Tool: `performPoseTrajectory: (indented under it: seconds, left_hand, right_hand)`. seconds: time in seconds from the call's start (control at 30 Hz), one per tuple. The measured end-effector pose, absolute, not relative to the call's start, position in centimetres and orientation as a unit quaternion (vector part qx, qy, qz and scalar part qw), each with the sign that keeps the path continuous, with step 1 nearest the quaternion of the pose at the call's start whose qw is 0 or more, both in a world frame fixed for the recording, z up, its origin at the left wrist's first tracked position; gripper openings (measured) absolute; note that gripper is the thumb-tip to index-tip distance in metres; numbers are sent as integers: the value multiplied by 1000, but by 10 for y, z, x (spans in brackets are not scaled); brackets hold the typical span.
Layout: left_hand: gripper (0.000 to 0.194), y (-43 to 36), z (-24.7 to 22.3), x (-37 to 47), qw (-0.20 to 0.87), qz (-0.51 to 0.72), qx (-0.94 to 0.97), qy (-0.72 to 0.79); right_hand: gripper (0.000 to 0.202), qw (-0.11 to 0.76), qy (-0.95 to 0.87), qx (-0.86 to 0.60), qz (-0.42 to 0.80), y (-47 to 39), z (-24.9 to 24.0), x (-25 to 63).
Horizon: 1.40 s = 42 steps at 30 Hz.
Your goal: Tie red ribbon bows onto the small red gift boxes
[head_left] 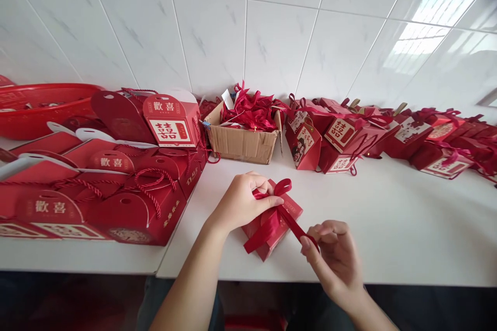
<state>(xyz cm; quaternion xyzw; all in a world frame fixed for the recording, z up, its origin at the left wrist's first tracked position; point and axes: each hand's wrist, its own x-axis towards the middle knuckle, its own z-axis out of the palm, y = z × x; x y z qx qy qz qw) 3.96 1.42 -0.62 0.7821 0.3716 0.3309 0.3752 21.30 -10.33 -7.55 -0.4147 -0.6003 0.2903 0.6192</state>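
A small red gift box (294, 208) lies on the white table in front of me, with a dark red ribbon (268, 230) looped into a bow on top. My left hand (246, 200) is over the box's upper left side, thumb and fingers pinching the ribbon at the bow. To the lower right, my right hand (336, 257) grips one ribbon tail between thumb and fingers, and that tail runs straight from the bow. Another tail hangs loose across the box's front. The knot is partly hidden by my left thumb.
Stacked red boxes with rope handles (155, 212) fill the left side of the table (388, 238). A cardboard box of ribbons (244, 145) stands at the back. Ribboned red boxes (341, 137) line the wall on the right. A red plastic basin (39, 98) sits far left.
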Motion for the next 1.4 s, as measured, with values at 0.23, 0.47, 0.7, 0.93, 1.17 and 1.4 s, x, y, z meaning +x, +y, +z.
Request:
performPoseTrajectory:
  seconds: [0.23,0.47,0.7,0.93,1.17,1.4]
  left_hand:
    - [40,14,-5,39,387,329,778,370]
    - [37,12,-3,40,396,324,776,369]
    - [26,13,-4,40,418,336,765,358]
    - [33,13,-10,41,386,326,784,361]
    - [42,11,-9,41,383,318,794,348]
    - [46,12,-10,43,381,324,798,336]
  right_hand:
    - [27,519,-695,-416,272,-98,-71,233]
    - [21,502,-725,-382,277,-42,-25,280]
    - [25,347,-795,-347,357,13,-13,257]
    - [30,461,-760,-336,312,7,-34,236]
    - [31,493,-743,-346,293,8,-38,237]
    - [28,508,-744,-350,258,7,-39,240]
